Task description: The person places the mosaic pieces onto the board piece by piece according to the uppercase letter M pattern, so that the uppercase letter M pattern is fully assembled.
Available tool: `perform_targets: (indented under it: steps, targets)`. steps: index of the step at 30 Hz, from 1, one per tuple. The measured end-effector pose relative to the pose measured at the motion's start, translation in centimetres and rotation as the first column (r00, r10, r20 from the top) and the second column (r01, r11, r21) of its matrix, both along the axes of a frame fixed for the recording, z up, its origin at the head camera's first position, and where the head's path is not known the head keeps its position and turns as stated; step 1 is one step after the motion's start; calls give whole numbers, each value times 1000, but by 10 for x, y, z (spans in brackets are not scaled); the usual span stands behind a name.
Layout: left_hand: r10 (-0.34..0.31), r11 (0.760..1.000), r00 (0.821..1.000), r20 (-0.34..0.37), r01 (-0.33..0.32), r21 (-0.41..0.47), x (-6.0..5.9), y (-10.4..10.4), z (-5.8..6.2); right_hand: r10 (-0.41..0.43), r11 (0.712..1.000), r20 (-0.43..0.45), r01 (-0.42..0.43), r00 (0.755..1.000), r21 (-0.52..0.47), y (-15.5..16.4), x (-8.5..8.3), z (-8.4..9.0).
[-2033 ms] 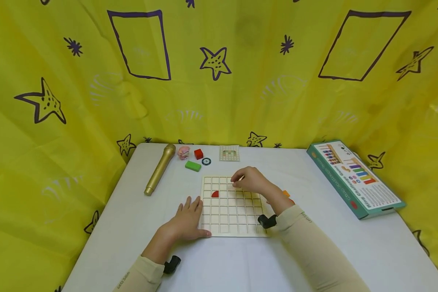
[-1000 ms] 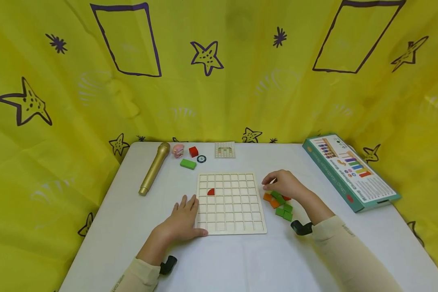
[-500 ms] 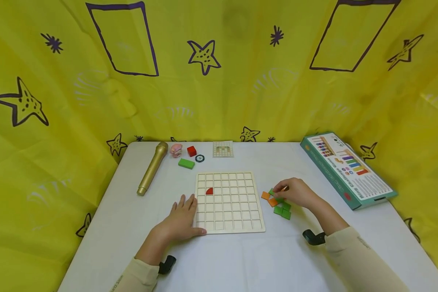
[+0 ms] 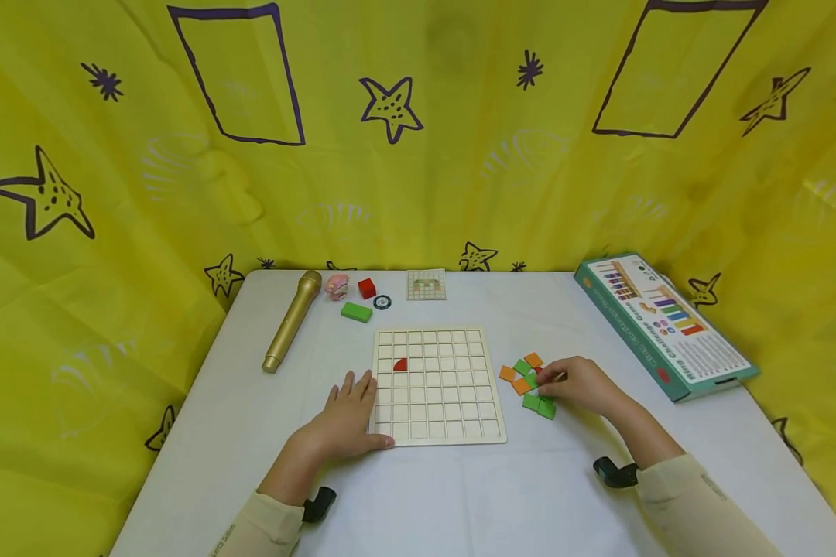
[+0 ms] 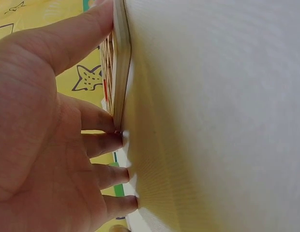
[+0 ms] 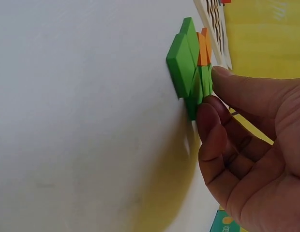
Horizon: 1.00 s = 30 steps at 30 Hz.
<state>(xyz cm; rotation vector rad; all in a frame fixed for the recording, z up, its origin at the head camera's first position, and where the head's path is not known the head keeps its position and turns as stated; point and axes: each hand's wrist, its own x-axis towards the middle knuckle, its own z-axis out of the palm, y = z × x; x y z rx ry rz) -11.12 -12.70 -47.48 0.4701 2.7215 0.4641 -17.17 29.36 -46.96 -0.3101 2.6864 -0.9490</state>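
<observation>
Bare white table (image 4: 529, 495) lies open between the wooden grid board (image 4: 437, 433) and, seemingly, the loose green and orange tiles (image 4: 529, 383).

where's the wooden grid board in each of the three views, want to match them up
Head view: the wooden grid board lies flat at table centre, the left hand resting at its left edge.
Left wrist view: the board shows edge-on as a thin pale strip, upper left, with fingers against it.
Right wrist view: only a corner of it shows at the top, beyond the green and orange tiles.
Shared landmark: the white table.
</observation>
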Motion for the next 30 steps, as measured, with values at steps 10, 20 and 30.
perform_targets:
  steps: [10, 20, 30]
  targets:
    - [-4, 1000, 1000, -3, 4, -10, 1, -1, -1, -18, 1000, 48, 18, 999, 12, 7, 8, -2]
    - [-5, 1000, 1000, -5, 5, -10, 1, 0, -3, -58, 998, 74, 58, 996, 6, 4, 8, -4]
    - [4, 1000, 1000, 3, -4, -18, -1, -1, -1, -75, 997, 98, 74, 992, 20, -7, 12, 1]
